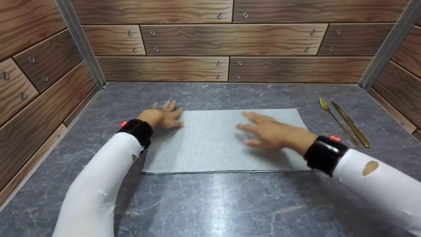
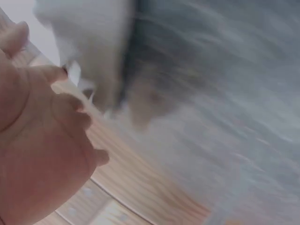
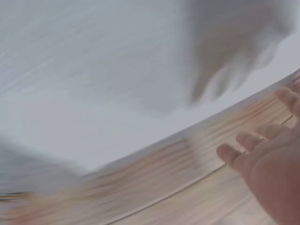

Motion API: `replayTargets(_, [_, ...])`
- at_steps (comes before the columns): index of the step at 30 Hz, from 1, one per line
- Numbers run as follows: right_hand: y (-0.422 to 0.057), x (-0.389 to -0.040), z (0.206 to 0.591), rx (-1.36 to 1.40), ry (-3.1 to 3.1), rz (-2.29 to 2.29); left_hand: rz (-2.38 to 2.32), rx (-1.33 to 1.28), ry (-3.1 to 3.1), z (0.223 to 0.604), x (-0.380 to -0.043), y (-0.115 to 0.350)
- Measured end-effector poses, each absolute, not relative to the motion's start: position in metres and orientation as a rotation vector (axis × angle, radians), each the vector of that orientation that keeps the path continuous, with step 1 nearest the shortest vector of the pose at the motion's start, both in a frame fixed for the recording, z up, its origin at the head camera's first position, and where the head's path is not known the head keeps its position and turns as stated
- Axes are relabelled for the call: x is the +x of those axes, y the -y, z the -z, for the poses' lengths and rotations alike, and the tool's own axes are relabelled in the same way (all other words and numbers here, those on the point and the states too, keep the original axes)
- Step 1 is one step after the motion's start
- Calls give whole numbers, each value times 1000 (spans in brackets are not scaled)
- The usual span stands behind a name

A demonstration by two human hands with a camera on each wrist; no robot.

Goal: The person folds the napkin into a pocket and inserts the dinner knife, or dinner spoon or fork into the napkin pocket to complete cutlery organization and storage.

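Note:
A light grey rectangular fabric mat (image 1: 210, 148) lies flat, a thin double edge showing along its near side. At its far left corner is my left hand (image 1: 162, 117), fingers spread, with the thumb side over the mat's edge. My right hand (image 1: 268, 130), blurred, hovers over the right half with fingers extended and a shadow beneath it. In the right wrist view, the right hand (image 3: 272, 164) appears apart from the mat (image 3: 93, 93), on which its shadow falls. The left wrist view shows the open palm of the left hand (image 2: 42, 136); the surface beyond is blurred.
To the right of the mat, a gold fork (image 1: 332, 113) and a gold knife (image 1: 350, 123) lie side by side on the grey marbled tabletop (image 1: 197, 204). Wood-patterned walls (image 1: 230, 39) enclose the back and both sides.

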State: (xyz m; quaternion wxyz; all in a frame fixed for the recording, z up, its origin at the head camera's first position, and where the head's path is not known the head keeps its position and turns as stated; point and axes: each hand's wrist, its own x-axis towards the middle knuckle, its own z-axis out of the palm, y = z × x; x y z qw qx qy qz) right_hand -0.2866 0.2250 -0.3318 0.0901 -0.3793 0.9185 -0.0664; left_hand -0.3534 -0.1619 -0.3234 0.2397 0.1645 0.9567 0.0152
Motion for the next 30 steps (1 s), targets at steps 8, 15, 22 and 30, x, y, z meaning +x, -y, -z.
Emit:
replayTargets(8, [-174, -224, 339, -1514, -2345, 11, -5, 721, -2619, 335, -356, 125])
replayTargets(15, [-185, -229, 348, -1942, -2501, 174, -172, 1010, -2732, 376, -392, 136])
replayTargets(22, [-188, -240, 354, -1857, -2482, 316, -182, 950, -2798, 396, -421, 150])
replayTargets(30, [-190, -236, 361, -2062, -2504, 282, -78, 788, -2815, 403, -425, 173])
